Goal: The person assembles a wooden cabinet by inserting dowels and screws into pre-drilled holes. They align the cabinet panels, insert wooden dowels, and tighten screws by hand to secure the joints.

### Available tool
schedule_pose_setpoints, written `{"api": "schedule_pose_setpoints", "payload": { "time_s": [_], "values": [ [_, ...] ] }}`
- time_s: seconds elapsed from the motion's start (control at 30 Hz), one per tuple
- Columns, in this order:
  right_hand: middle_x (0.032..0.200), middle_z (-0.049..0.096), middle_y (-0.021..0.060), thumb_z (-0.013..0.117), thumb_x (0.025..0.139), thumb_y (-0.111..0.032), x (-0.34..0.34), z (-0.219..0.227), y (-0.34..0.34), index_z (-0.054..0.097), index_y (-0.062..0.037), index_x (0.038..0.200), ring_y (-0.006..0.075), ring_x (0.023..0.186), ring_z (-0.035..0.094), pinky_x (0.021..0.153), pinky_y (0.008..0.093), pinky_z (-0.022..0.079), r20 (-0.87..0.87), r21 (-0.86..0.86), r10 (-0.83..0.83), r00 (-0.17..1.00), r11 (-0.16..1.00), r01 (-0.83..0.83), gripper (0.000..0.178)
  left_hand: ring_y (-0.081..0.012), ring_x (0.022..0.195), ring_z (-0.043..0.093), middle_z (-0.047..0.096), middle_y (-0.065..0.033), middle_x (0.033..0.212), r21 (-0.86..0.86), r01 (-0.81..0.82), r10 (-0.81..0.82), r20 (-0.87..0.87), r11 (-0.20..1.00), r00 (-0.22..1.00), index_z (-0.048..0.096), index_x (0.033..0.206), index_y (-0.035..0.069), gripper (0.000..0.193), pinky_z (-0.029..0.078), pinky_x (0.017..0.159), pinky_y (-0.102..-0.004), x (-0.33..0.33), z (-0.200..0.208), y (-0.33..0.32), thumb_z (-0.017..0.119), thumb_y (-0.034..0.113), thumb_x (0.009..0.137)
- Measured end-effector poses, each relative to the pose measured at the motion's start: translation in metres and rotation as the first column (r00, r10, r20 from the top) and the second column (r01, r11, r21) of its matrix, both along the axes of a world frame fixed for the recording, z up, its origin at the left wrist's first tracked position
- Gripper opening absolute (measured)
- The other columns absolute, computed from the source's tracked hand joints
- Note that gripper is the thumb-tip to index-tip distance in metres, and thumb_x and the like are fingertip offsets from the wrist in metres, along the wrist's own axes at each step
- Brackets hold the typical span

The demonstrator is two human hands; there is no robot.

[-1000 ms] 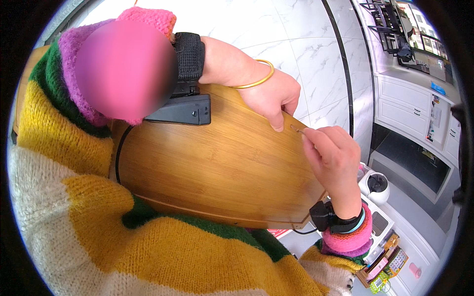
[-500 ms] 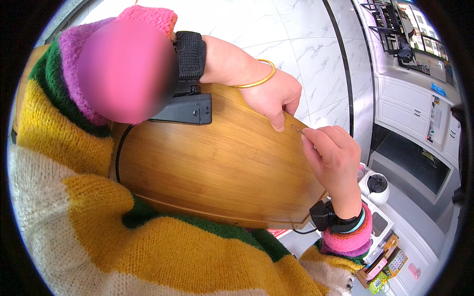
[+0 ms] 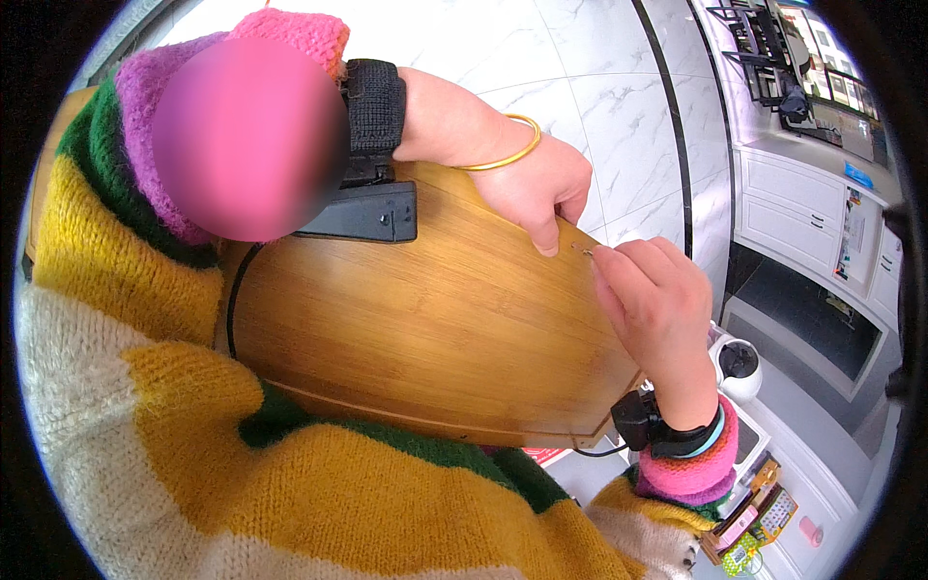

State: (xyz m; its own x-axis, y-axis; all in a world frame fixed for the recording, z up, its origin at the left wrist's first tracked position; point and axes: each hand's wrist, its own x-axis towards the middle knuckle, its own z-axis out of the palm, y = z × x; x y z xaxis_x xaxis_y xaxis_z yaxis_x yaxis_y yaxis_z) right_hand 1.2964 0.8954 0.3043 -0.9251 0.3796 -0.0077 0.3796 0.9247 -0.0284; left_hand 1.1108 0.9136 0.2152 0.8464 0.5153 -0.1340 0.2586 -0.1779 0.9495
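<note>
A broad wooden board (image 3: pixel 425 309) with light brown grain lies in front of me. My left hand (image 3: pixel 541 188), wearing a gold bangle (image 3: pixel 522 153), is closed over its far edge, the thumb on top and the other fingers mostly hidden. Beside it, at the far right edge, my right hand (image 3: pixel 659 300) pinches a thin, small metal piece (image 3: pixel 588 252) between thumb and forefinger. Only its tip shows, so its kind is unclear. A tiny dark mark (image 3: pixel 574 246) sits on the board's surface near that tip.
A black box (image 3: pixel 372 213) is strapped at my left wrist, its cable (image 3: pixel 232 300) running over the board. Another black device (image 3: pixel 635 420) is on my right wrist. A white rounded appliance (image 3: pixel 739 362) stands beyond it. White cabinets (image 3: pixel 793 203) line the far right.
My right hand has shifted slightly right with the metal piece, whose tip is now a little farther from the dark mark. My left hand has hardly moved.
</note>
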Motion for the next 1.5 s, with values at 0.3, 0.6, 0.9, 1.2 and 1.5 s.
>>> {"api": "schedule_pose_setpoints", "payload": {
  "time_s": [0.3, 0.6, 0.9, 1.2, 1.5],
  "values": [
    [0.064, 0.045, 0.0012, 0.06, 0.061, -0.008, 0.002, 0.004, 0.008, 0.054, -0.0082, 0.074, 0.0169, 0.059, 0.049, 0.047, 0.0285, 0.042, 0.065, -0.013, 0.075, 0.995, 0.997, -0.075, 0.014, -0.0206, 0.065, 0.059, 0.064, -0.0167, 0.075, 0.023, -0.018, 0.018, -0.013, 1.0, 1.0, 0.061, 0.091, -0.007, 0.028, 0.046, 0.06, -0.0312, 0.001, 0.001, 0.002, 0.062, 0.014, 0.073],
    [0.068, 0.044, 0.002, 0.057, 0.06, -0.009, -0.002, 0.01, 0.011, 0.054, -0.0047, 0.079, 0.0153, 0.063, 0.049, 0.049, 0.027, 0.042, 0.158, 0.031, 0.246, 0.956, 0.967, -0.254, 0.019, -0.0192, 0.06, 0.055, 0.064, -0.0158, 0.07, 0.038, -0.023, 0.022, 0.023, 0.999, 0.999, 0.062, 0.086, -0.007, 0.025, 0.045, 0.058, -0.0309, 0.004, -0.004, 0.001, 0.061, 0.014, 0.072],
    [0.069, 0.045, 0.0017, 0.057, 0.059, -0.007, 0.001, 0.012, 0.018, 0.056, -0.0015, 0.082, 0.014, 0.062, 0.047, 0.051, 0.0255, 0.04, 0.174, 0.032, 0.394, 0.902, 0.914, -0.405, 0.024, -0.0204, 0.059, 0.054, 0.062, -0.0143, 0.067, 0.012, -0.029, 0.029, 0.009, 1.0, 1.0, 0.062, 0.083, -0.006, 0.025, 0.044, 0.057, -0.0323, 0.006, -0.001, -0.002, 0.061, 0.015, 0.071],
    [0.074, 0.049, 0.0022, 0.057, 0.057, -0.005, 0.002, 0.011, 0.032, 0.058, 0.0009, 0.086, 0.0145, 0.064, 0.049, 0.053, 0.0255, 0.041, 0.147, 0.049, 0.499, 0.854, 0.859, -0.51, 0.03, -0.0279, 0.068, 0.058, 0.063, -0.0165, 0.075, 0.147, -0.024, 0.031, -0.04, 0.989, 0.999, 0.062, 0.087, -0.003, 0.027, 0.046, 0.061, -0.0375, 0.003, 0.014, 0.002, 0.058, 0.018, 0.072],
    [0.062, 0.052, 0.0029, 0.062, 0.07, -0.001, -0.013, 0.013, 0.011, 0.058, -0.0042, 0.082, 0.0154, 0.053, 0.051, 0.049, 0.0251, 0.04, 0.27, -0.176, -0.087, 0.959, 0.975, 0.138, 0.013, -0.0316, 0.065, 0.057, 0.06, -0.0172, 0.069, 0.331, 0.027, 0.05, -0.221, 0.943, 0.974, 0.061, 0.079, -0.003, 0.029, 0.046, 0.06, -0.0404, 0.008, 0.023, -0.001, 0.053, 0.025, 0.078]
  ]
}}
